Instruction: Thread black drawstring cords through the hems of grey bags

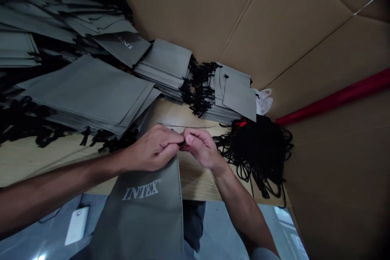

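Note:
A grey fabric bag [146,207] printed INTEX hangs from the table's front edge toward me. My left hand [155,150] is closed, pinching the bag's top edge. My right hand [201,146] is closed beside it, thumb and fingers pinching a thin black cord end [182,143] where the two hands meet. Both hands touch at the bag's upper right corner.
Stacks of grey bags [88,89] [167,65] [231,93] with black cords lie across the wooden table [195,178]. A tangle of black cords [258,146] sits at the right. Cardboard walls [274,28] and a red bar [335,97] stand behind. A white tag [76,224] lies below.

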The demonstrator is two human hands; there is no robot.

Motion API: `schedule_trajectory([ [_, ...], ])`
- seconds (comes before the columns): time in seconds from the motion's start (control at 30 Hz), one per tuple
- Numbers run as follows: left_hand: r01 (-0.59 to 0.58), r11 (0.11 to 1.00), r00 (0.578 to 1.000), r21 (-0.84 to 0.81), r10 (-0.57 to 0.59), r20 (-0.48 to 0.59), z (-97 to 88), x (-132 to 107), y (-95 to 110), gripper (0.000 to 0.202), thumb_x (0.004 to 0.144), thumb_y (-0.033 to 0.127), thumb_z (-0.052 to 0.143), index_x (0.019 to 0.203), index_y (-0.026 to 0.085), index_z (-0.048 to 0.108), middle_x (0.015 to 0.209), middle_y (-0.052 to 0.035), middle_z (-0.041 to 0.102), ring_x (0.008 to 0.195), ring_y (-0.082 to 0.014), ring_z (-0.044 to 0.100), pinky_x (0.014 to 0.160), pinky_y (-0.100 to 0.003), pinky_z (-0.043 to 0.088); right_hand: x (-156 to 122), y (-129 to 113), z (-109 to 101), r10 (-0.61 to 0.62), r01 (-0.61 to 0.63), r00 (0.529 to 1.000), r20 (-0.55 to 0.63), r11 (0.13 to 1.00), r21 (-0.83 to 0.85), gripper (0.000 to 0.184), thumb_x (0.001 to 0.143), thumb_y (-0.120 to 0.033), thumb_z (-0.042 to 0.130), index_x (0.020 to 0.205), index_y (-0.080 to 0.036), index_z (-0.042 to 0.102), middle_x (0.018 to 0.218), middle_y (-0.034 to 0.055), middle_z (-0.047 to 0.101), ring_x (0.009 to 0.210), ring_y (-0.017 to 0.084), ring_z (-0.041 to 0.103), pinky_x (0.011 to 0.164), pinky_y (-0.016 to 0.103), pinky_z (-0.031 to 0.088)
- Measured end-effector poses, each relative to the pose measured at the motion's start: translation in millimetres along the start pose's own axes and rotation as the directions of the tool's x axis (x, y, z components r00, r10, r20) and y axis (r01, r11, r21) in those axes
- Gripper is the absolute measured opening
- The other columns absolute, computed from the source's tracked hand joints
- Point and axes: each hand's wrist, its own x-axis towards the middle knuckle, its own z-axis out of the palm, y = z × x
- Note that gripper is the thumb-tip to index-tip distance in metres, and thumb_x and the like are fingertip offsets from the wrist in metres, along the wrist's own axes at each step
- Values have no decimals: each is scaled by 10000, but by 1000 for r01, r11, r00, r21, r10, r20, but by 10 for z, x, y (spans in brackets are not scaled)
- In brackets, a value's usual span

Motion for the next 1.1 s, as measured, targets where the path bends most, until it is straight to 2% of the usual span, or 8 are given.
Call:
schedule_trajectory([
  [0.17, 58, 998, 998, -6, -58, -12, 22, 6, -33, 311, 965, 84, 414, 681, 201, 462, 578, 60, 432, 529, -93, 413, 573, -286, 322, 55, 48, 41, 24, -17, 993, -116, 998, 63, 494, 1012, -586, 689, 737, -226, 493, 677, -57, 356, 628, 125, 293, 629, 298, 286],
  [0.33, 415, 898, 909, -146, -404, 102, -4, 45, -115, 247, 1056, 305, 479, 1005, 179, 685, 756, 31, 636, 651, -116, 551, 617, -239, 407, 60, -66, -226, -70, 27, 957, -282, 988, -153, 434, 1029, -578, 667, 795, -229, 553, 688, -35, 486, 620, 135, 402, 609, 297, 335],
  [0.43, 540, 821, 839, -186, -508, 195, 5, 27, -224, 247, 1003, 378, 611, 1102, 178, 716, 858, 0, 712, 724, -148, 621, 634, -242, 454, 7, -245, -501, -150, 18, 873, -465, 961, -276, 398, 1020, -574, 657, 813, -247, 561, 725, -7, 531, 646, 164, 464, 595, 305, 378],
  [0.6, 543, 775, 837, -324, -532, 132, 106, -30, -366, 205, 970, 353, 694, 1080, 189, 749, 1023, -57, 783, 907, -196, 721, 755, -280, 566, -134, -450, -876, -271, -80, 750, -603, 869, -489, 417, 1035, -634, 598, 855, -259, 565, 835, 26, 598, 744, 195, 565, 679, 319, 497],
  [0.8, 621, 464, 718, -631, -659, 222, 133, 11, -405, 346, 860, 470, 849, 954, 146, 770, 814, -40, 762, 649, -144, 676, 611, -269, 599, -248, -467, -1119, -211, -156, 735, -644, 872, -464, 417, 1000, -665, 656, 1022, -249, 658, 955, 49, 734, 832, 206, 691, 761, 335, 583],
  [0.87, 618, 395, 680, -679, -702, 211, 141, 23, -418, 400, 783, 486, 927, 916, 135, 787, 776, -36, 763, 626, -129, 671, 599, -251, 598, -264, -507, -1104, -322, -160, 740, -591, 769, -619, 455, 973, -626, 721, 1231, -255, 666, 1128, 93, 772, 985, 253, 736, 871, 409, 618],
  [0.97, 621, 274, 597, -734, -772, 217, 177, 23, -427, 456, 678, 505, 1003, 851, 143, 787, 734, -28, 752, 619, -126, 671, 551, -221, 567, -257, -576, -970, -564, -97, 763, -316, 384, -918, 500, 975, -472, 779, 1419, -277, 656, 1444, 135, 702, 1370, 337, 624, 1165, 560, 520],
  [1.1, 608, 216, 587, -765, -771, 249, 225, 16, -402, 460, 667, 506, 1008, 853, 141, 797, 755, -34, 753, 654, -128, 670, 564, -221, 567, -199, -545, -760, -404, 44, 915, -5, 112, -993, 436, 1072, -289, 635, 1505, -328, 635, 1522, 78, 686, 1520, 328, 517, 1339, 661, 280],
])
